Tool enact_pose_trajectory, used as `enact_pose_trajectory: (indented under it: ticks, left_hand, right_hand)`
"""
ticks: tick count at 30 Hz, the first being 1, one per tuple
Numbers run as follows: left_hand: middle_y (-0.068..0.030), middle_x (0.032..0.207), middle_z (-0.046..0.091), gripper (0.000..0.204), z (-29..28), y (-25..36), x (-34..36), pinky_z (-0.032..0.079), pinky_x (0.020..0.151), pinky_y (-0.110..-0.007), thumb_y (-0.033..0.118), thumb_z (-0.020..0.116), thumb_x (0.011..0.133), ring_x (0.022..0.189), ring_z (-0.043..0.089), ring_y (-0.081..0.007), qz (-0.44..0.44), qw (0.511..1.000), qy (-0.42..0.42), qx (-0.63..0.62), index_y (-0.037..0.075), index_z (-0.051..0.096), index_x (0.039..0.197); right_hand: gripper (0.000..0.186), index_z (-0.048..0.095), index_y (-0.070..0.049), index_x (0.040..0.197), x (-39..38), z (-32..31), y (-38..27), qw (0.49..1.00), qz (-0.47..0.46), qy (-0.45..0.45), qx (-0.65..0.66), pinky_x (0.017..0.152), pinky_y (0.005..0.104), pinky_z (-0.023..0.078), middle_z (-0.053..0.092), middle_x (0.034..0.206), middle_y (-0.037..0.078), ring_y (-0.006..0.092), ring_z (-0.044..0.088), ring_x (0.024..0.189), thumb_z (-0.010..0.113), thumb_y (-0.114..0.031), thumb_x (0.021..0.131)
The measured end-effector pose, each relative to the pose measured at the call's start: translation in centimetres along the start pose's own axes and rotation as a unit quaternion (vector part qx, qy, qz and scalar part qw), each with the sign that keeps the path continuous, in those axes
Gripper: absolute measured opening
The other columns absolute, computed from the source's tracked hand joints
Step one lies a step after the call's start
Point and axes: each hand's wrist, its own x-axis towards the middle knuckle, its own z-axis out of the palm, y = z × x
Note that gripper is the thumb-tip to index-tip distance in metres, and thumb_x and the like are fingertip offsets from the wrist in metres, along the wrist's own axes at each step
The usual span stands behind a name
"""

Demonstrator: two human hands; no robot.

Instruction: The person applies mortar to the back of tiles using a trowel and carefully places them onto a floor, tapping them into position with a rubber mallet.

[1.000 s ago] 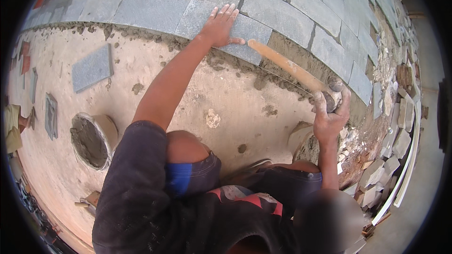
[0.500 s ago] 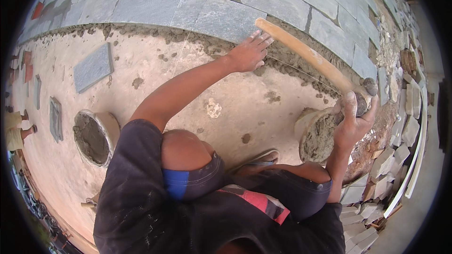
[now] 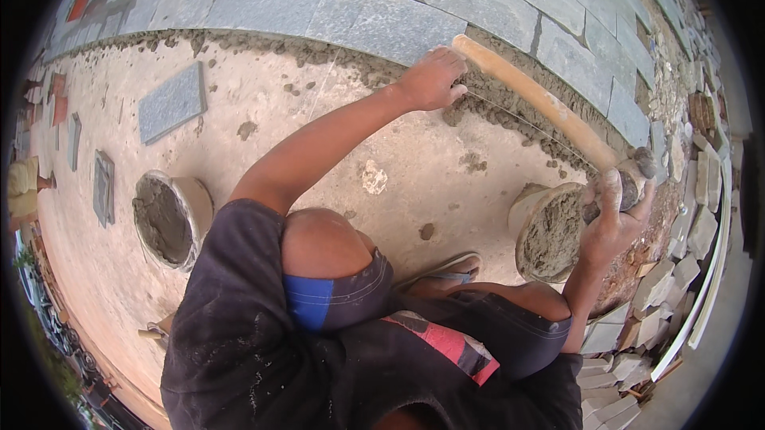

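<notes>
My right hand grips a hammer by its dirt-caked head, with fingers around it. The hammer's wooden handle points up and left, its end at the near corner of a grey stone tile. Beside that end, my left hand has its fingers curled over the tile's near edge, thumb apart; whatever lies under the fingers is hidden. Wet mortar shows along the tile edge, and a thin string runs above it. Below my right hand stands a bucket of mortar.
Laid grey tiles cover the far side. On the concrete floor to my left are a loose tile, stacked tiles and another mortar bucket. Broken stone pieces are heaped at right. Part of another person shows far left.
My left hand's fingers have gone from stretched out on the tile to curled at its edge. The hammer stays in my right hand, its handle end still by the tile corner. The view has shifted slightly.
</notes>
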Motion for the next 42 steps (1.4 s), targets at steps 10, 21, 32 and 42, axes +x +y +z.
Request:
enact_pose_trajectory:
  ticks: [10, 21, 32, 42]
  left_hand:
    - [-0.0179, 0.159, 0.025, 0.070, -4.5, -10.0, 0.5, 0.017, 0.122, -0.049, 0.049, 0.041, 0.102, 0.150, 0.019, -0.0327, -0.159, 0.960, -0.037, 0.228, 0.002, 0.028, 0.152]
    - [-0.0175, 0.162, 0.016, 0.075, -3.6, -11.9, 0.0, 0.011, 0.123, -0.049, 0.057, 0.024, 0.103, 0.151, 0.012, -0.0326, -0.122, 0.946, -0.023, 0.300, 0.004, 0.015, 0.156]
    - [-0.0193, 0.161, 0.017, 0.075, -3.4, -12.4, -0.3, 0.012, 0.122, -0.051, 0.057, 0.025, 0.103, 0.151, 0.012, -0.0340, -0.109, 0.950, 0.000, 0.291, 0.003, 0.019, 0.155]
    - [-0.0188, 0.161, 0.018, 0.076, -3.4, -12.5, 0.1, 0.012, 0.122, -0.051, 0.057, 0.026, 0.103, 0.151, 0.013, -0.0343, -0.105, 0.953, 0.001, 0.284, 0.002, 0.019, 0.155]
  right_hand:
    - [0.044, 0.058, 0.002, 0.120, 1.1, 2.4, 1.3, 0.982, -0.082, -0.082, -0.148, 0.086, 0.0363, 0.049, 0.064, 0.106, 0.013, 0.0226, 0.062, 0.094, 0.076, -0.017, 0.085]
    - [0.047, 0.056, -0.001, 0.120, 2.0, 6.8, 2.4, 0.951, -0.192, -0.146, -0.193, 0.078, 0.0363, 0.053, 0.066, 0.102, 0.015, 0.0264, 0.068, 0.087, 0.078, -0.021, 0.084]
    - [0.046, 0.056, 0.000, 0.120, 3.6, 8.0, 2.6, 0.946, -0.214, -0.161, -0.184, 0.076, 0.0349, 0.054, 0.067, 0.100, 0.017, 0.0266, 0.069, 0.085, 0.078, -0.018, 0.083]
    - [0.044, 0.058, -0.001, 0.119, 5.5, 9.9, 3.9, 0.948, -0.248, -0.084, -0.183, 0.073, 0.0346, 0.053, 0.066, 0.098, 0.015, 0.0277, 0.068, 0.082, 0.078, -0.018, 0.083]
